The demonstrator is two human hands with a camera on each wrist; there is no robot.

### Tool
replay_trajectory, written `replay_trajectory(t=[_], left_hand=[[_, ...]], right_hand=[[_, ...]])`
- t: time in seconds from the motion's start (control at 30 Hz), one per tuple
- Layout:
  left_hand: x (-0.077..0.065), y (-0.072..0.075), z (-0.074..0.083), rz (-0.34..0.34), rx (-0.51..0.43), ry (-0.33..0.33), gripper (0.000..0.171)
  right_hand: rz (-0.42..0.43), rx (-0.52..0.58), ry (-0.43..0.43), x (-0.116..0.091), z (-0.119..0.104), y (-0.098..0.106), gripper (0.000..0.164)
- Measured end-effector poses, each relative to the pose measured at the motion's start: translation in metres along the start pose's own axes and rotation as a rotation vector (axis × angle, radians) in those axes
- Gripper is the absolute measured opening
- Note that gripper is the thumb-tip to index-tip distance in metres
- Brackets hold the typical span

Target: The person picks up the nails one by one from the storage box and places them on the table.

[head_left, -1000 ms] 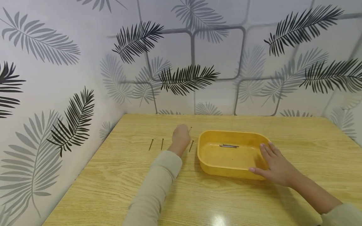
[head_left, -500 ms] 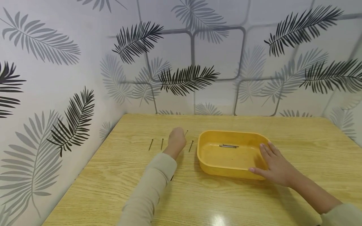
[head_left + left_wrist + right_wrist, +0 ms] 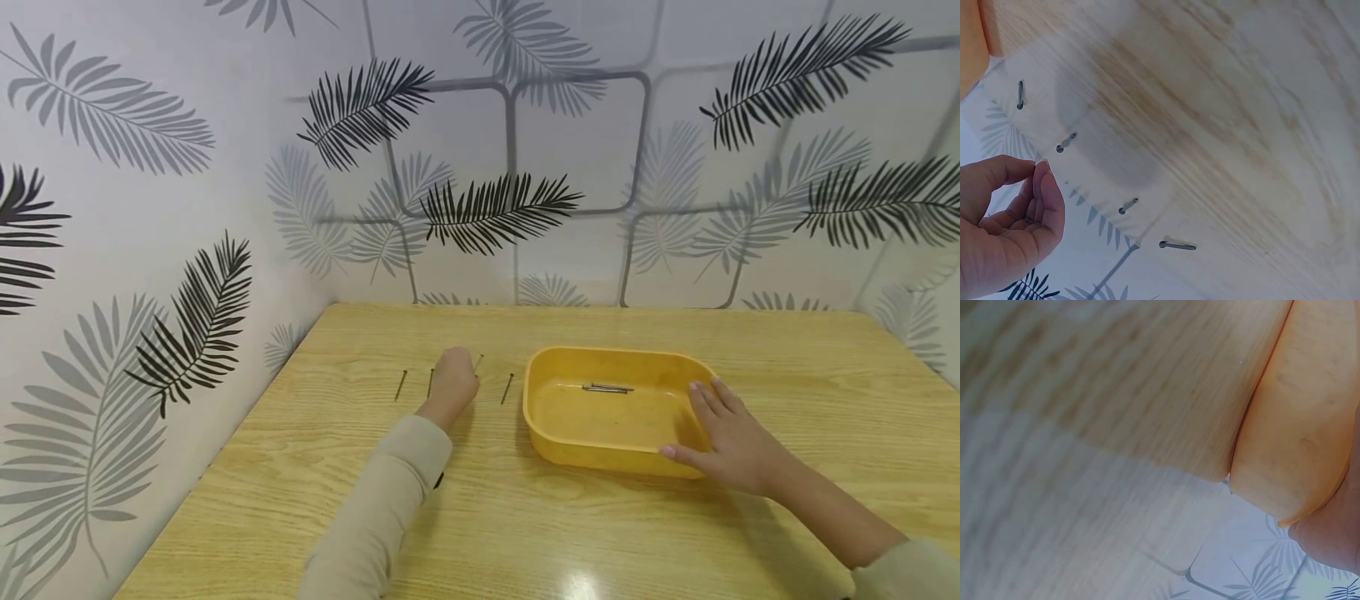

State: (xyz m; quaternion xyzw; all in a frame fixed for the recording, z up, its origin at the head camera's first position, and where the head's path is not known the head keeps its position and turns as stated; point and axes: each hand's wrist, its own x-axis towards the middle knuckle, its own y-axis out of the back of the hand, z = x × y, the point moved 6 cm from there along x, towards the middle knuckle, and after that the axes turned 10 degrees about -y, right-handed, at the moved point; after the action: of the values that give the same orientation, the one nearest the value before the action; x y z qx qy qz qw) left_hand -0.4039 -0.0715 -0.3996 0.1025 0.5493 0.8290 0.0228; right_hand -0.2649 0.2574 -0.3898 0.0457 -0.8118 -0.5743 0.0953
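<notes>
In the head view my left hand [image 3: 452, 383] is above the table among the nails, its thumb and index finger pinching a nail [image 3: 479, 360] whose head sticks out past the hand. In the left wrist view the thumb meets the fingertips [image 3: 1041, 172], and the pinched nail is hidden. Several nails lie spaced apart below, such as the nail [image 3: 1177, 245] at one end. My right hand [image 3: 738, 446] rests with spread fingers on the right end of the yellow tray [image 3: 622, 457]. A few nails [image 3: 607, 388] lie together inside the tray.
The wooden table [image 3: 480, 533] reaches back to a wall [image 3: 585, 258] with a leaf pattern. Left of my left hand lies a nail [image 3: 401, 385], and between that hand and the tray another nail [image 3: 507, 388].
My left hand has moved left and a little towards me, and the protruding nail has moved along with it. My right hand and the tray have stayed still.
</notes>
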Motion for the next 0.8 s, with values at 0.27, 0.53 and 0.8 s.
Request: replay_trajectory(t=[0.27,0.53,0.8], left_hand=[[-0.024,0.016,-0.002,-0.012,-0.033,0.057,0.007],[-0.04,0.028,-0.005,-0.021,-0.024,0.066,0.008],[-0.031,0.02,-0.027,-0.02,-0.011,0.092,0.008]], right_hand=[[-0.009,0.003,-0.007,0.0,0.0,-0.001,0.097],[-0.008,0.008,-0.005,0.0,0.0,-0.001,0.096],[-0.002,-0.003,-0.004,0.001,0.001,-0.001,0.097]])
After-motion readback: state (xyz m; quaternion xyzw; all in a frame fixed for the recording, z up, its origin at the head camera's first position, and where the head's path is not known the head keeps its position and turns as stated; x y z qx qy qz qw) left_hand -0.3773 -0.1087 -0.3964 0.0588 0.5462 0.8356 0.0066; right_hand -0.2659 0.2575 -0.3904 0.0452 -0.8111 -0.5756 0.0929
